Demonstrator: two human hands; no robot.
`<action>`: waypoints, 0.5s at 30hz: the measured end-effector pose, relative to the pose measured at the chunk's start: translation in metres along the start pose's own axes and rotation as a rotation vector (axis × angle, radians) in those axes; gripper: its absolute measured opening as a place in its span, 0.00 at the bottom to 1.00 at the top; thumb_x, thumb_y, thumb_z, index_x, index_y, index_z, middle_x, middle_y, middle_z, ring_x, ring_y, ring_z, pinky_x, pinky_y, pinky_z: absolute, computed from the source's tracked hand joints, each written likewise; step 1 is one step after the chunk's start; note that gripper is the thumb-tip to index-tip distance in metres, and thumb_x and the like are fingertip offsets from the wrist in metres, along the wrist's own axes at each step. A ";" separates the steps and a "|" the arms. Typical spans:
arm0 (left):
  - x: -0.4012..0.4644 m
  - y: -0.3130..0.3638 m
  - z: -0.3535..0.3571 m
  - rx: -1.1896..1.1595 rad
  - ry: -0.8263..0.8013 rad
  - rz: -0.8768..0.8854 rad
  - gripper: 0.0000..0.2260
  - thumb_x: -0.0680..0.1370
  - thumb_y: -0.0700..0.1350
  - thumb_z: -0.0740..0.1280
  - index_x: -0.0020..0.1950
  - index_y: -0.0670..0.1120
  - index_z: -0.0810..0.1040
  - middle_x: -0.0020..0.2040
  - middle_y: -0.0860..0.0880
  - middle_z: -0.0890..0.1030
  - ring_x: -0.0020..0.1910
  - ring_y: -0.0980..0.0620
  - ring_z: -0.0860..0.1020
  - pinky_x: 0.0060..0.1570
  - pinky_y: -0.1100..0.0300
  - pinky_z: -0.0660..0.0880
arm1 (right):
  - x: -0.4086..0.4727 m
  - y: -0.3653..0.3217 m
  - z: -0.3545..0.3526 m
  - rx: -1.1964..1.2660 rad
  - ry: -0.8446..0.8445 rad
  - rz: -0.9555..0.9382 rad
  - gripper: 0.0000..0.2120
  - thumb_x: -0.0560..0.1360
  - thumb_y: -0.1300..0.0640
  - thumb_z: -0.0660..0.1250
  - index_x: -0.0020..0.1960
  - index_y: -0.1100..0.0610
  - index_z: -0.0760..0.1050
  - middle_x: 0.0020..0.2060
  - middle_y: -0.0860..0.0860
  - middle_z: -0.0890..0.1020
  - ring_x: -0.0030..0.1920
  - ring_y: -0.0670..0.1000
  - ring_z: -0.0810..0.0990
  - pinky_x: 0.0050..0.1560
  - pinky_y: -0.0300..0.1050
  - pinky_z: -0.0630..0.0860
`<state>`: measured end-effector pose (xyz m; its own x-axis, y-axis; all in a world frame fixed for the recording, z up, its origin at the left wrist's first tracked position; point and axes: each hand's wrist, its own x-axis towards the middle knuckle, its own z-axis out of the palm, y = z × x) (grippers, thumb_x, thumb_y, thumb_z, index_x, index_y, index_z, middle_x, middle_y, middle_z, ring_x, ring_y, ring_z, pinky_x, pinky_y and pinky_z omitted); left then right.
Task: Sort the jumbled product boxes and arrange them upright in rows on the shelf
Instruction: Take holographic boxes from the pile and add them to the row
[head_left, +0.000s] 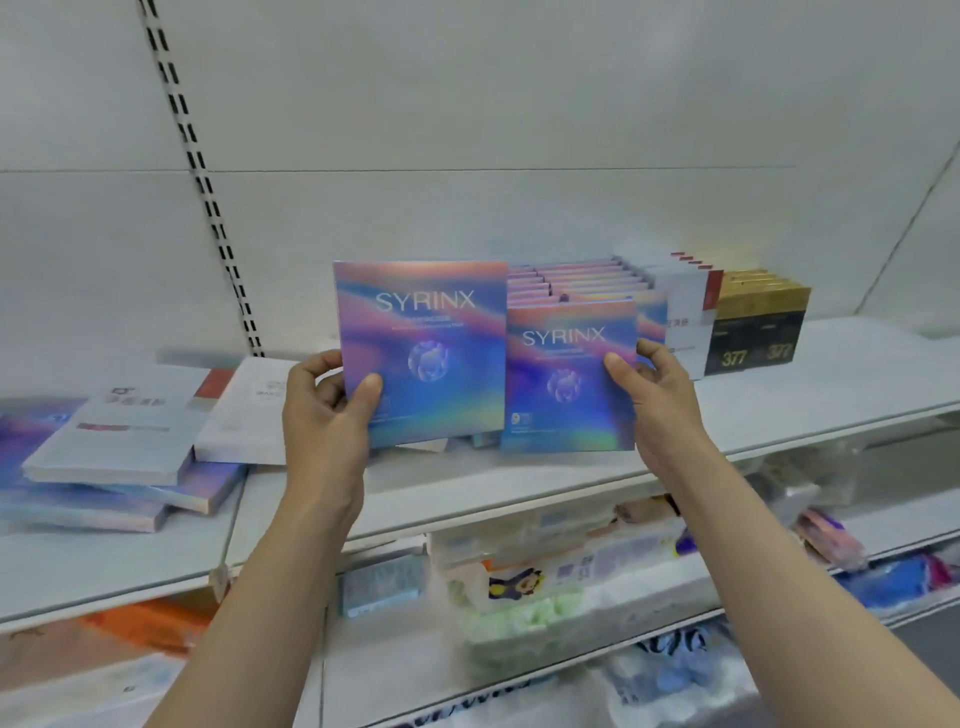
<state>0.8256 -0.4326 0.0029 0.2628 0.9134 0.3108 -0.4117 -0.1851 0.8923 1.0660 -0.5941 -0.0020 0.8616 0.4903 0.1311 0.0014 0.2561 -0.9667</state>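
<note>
My left hand (324, 415) grips an iridescent blue-pink SYRINX box (423, 353) by its lower left corner and holds it upright just above the white shelf (519, 483). My right hand (657, 395) holds the right edge of a second SYRINX box (569, 374), which stands upright at the front of a row of matching boxes (582, 278). The two boxes sit side by side with edges nearly touching. Right of that row stand upright white-and-red boxes (685, 306) and black-gold "377" boxes (756, 327).
A jumbled pile lies flat at the shelf's left: white boxes (135, 415) on top of iridescent boxes (156, 493). A slotted upright rail (208, 208) runs up the back wall. Lower shelves hold bagged goods (545, 597).
</note>
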 end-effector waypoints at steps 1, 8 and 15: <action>0.005 -0.005 0.009 -0.003 -0.008 -0.009 0.13 0.77 0.35 0.68 0.53 0.52 0.72 0.45 0.53 0.85 0.44 0.57 0.82 0.40 0.67 0.76 | 0.008 -0.002 -0.004 0.000 -0.004 0.000 0.16 0.76 0.60 0.72 0.61 0.56 0.73 0.51 0.55 0.83 0.49 0.54 0.84 0.52 0.52 0.82; 0.027 -0.031 0.045 0.024 -0.011 -0.045 0.13 0.77 0.37 0.68 0.53 0.54 0.73 0.45 0.53 0.85 0.44 0.58 0.83 0.38 0.68 0.76 | 0.035 0.018 -0.009 -0.047 -0.032 0.057 0.17 0.76 0.59 0.71 0.62 0.61 0.73 0.56 0.59 0.81 0.54 0.54 0.82 0.57 0.55 0.79; 0.022 -0.036 0.059 0.062 0.075 -0.084 0.12 0.77 0.39 0.69 0.52 0.55 0.72 0.46 0.53 0.85 0.46 0.56 0.83 0.40 0.63 0.77 | 0.046 0.034 0.009 -0.344 0.037 -0.108 0.17 0.68 0.54 0.80 0.50 0.53 0.74 0.41 0.47 0.80 0.42 0.46 0.78 0.46 0.36 0.76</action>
<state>0.8977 -0.4278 -0.0027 0.2272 0.9508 0.2105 -0.3351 -0.1266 0.9336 1.1014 -0.5556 -0.0264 0.8651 0.4436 0.2342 0.2585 0.0058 -0.9660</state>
